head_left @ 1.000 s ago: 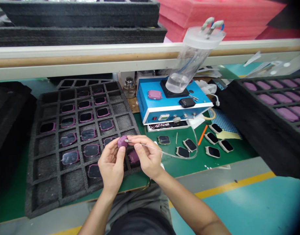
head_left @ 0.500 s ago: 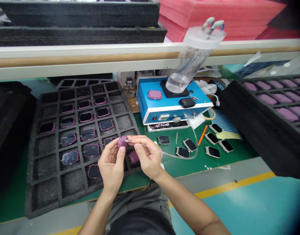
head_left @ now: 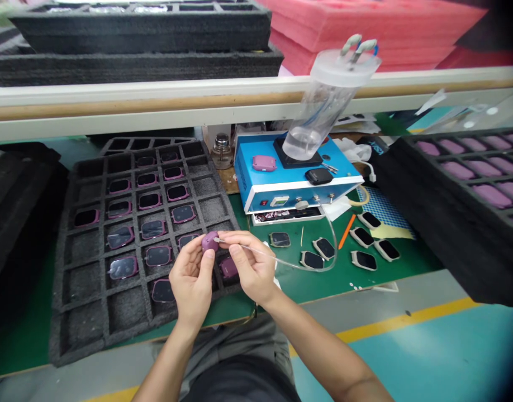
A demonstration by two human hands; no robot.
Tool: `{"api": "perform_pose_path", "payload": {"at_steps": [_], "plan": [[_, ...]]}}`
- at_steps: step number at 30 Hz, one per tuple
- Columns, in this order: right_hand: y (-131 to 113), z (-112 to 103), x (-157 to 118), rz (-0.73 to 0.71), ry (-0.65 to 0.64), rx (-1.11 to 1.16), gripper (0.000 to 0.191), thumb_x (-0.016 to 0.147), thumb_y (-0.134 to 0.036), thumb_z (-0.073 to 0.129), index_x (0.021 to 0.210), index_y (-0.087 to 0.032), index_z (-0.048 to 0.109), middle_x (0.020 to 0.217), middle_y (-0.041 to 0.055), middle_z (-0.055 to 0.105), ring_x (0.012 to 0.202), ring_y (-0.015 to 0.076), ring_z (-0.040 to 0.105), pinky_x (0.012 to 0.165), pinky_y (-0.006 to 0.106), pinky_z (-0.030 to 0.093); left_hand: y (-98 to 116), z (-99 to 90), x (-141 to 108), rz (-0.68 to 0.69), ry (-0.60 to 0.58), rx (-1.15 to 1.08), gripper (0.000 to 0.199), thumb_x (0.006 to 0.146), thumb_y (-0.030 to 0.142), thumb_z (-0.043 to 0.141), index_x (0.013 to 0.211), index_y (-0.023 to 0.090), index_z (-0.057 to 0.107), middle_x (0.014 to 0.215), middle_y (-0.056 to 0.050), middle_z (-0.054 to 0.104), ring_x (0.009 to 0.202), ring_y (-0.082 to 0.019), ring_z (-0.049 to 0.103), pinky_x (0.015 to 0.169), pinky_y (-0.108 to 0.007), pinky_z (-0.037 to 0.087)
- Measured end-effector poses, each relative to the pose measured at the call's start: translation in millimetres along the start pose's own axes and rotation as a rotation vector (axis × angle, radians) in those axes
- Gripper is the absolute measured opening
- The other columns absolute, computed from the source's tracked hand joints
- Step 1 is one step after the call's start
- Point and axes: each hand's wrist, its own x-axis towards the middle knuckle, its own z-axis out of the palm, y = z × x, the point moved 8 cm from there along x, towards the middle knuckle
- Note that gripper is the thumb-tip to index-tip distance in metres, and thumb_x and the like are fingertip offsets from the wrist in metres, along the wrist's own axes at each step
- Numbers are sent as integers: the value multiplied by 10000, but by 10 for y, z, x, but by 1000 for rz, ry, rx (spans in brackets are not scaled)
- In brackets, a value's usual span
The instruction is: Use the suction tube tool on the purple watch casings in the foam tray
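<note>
Purple rounded plastic piece [head_left: 210, 241] sits in the person's left hand [head_left: 191, 282], its thumb and fingers closed around it. The right hand [head_left: 250, 268] has thumb and forefinger closed on a thin clear plastic tube [head_left: 277, 262], whose slim metal needle tip [head_left: 217, 240] meets the edge of the piece.

Just under the fingers lies a dark grey foam grid tray [head_left: 126, 312] holding roughly seventeen purple-framed dark-faced units [head_left: 158, 255] (the lowest rows are partly hidden by the hands, so the count is loose). Right of the fingers, on a green bench mat [head_left: 273, 285], lie seven silver-framed black-faced units [head_left: 363, 261] and one orange stick [head_left: 346, 231].

Beyond the fingertips stands one blue metal bench machine [head_left: 256, 187]. It carries one pink square unit [head_left: 264, 163], one black square unit [head_left: 318, 176] and one clear plastic canister [head_left: 319, 117] with two tube fittings, tilted on a black pad. One small glass bottle [head_left: 222, 151] stands left of the machine.

Far past the fingers, behind a pale wooden-striped rail [head_left: 134, 106], rise stacked dark foam trays [head_left: 139, 64] and pink foam sheets [head_left: 365, 33]. Below the bench, behind the right forearm, runs a teal floor [head_left: 416, 352] with a yellow stripe [head_left: 407, 319].
</note>
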Motion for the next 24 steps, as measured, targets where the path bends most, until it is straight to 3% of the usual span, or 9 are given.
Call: {"api": "perform_pose_path", "payload": {"at_steps": [18,24], "plan": [[56,28,37,28,21,81,171,1040,-330,615,1084,-264,767,1125,81,774,1075,209,760,932,363,669,5,11,40,24,-5,35,327,854,367,838,1118,191,759,1115,-91,816,1026,-200,792,963,-296,625],[-91,-91,32,20,8,2,185,1014,-365,640,1136,-271,744,1190,76,768,1115,220,756,985,386,653,305,121,140,111,-58,194,270,928,314,719,1162,181,737,1160,-107,802,1042,-229,778,962,-366,622]]}}
